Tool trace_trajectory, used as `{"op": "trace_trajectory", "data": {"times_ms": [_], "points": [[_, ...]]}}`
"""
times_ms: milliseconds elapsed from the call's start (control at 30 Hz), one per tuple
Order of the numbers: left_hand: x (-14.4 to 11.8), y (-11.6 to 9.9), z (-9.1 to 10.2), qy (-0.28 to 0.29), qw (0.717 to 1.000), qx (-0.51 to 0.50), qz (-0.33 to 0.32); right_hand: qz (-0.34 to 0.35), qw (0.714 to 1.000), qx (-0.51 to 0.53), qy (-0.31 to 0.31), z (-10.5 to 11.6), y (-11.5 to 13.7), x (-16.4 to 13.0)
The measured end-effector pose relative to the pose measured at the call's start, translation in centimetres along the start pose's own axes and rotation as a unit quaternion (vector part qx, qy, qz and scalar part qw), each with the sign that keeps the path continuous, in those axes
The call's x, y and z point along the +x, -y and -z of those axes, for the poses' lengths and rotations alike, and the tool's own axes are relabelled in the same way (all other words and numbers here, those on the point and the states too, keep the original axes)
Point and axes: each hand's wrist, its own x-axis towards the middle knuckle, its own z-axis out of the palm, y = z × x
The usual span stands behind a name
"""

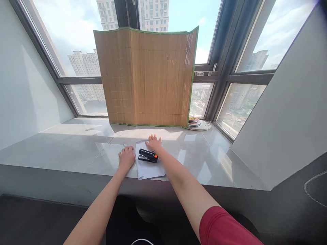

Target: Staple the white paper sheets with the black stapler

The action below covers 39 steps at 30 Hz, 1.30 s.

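A black stapler (147, 156) with an orange end lies on white paper (146, 172) near the front edge of the pale windowsill. My right hand (154, 143) rests on the paper's far edge, fingers stretched out, just beyond the stapler and holding nothing. To the left of the paper, my left hand (127, 157) lies palm down on the sill, its fingers extended and slightly bent. Some tiny bits lie by its fingertips, too small to make out.
A bamboo mat (153, 78) with green edging stands upright against the window. Beside its lower right corner sits a stack of plates (200, 126). The glossy tiled windowsill (63, 146) runs between two angled white walls, its front edge close to me.
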Motion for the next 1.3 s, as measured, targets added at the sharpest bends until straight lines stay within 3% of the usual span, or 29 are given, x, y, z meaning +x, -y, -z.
{"op": "trace_trajectory", "data": {"times_ms": [100,233,367,633,733,833,933,1067,1167,1300], "points": [[0.0,0.4,0.0,-0.004,1.0,0.008,0.002,-0.007,1.0,0.001,-0.012,-0.2,0.2,-0.2],[0.1,0.6,-0.1,0.004,1.0,0.007,-0.003,-0.041,0.999,-0.007,-0.021,0.3,-1.8,-1.4],[0.1,0.5,0.1,0.014,1.0,0.01,-0.003,-0.071,0.997,-0.019,-0.025,1.5,-5.8,-3.3],[-0.1,-0.3,0.5,0.012,1.0,0.017,0.001,-0.146,0.988,-0.044,-0.035,4.2,-16.8,-8.8],[-0.2,0.0,0.3,0.005,1.0,0.019,0.007,-0.16,0.985,-0.053,-0.037,4.7,-18.8,-9.9],[-0.1,-0.2,0.2,-0.012,0.999,-0.04,-0.009,-0.161,0.985,-0.056,-0.035,4.6,-18.6,-9.8],[0.3,-2.8,-0.3,-0.023,0.976,-0.197,-0.091,-0.162,0.985,-0.048,-0.033,4.4,-17.4,-9.2],[0.4,-10.1,-1.9,0.018,0.923,-0.33,-0.2,-0.159,0.986,-0.026,-0.037,5.3,-15.9,-8.9],[-0.2,-14.8,-3.3,0.049,0.924,-0.308,-0.22,-0.138,0.984,0.011,-0.109,6.9,-15.7,-9.8],[-1.1,-16.8,-4.2,0.087,0.958,-0.19,-0.196,-0.057,0.968,0.104,-0.222,8.0,-16.5,-13.3]]}}
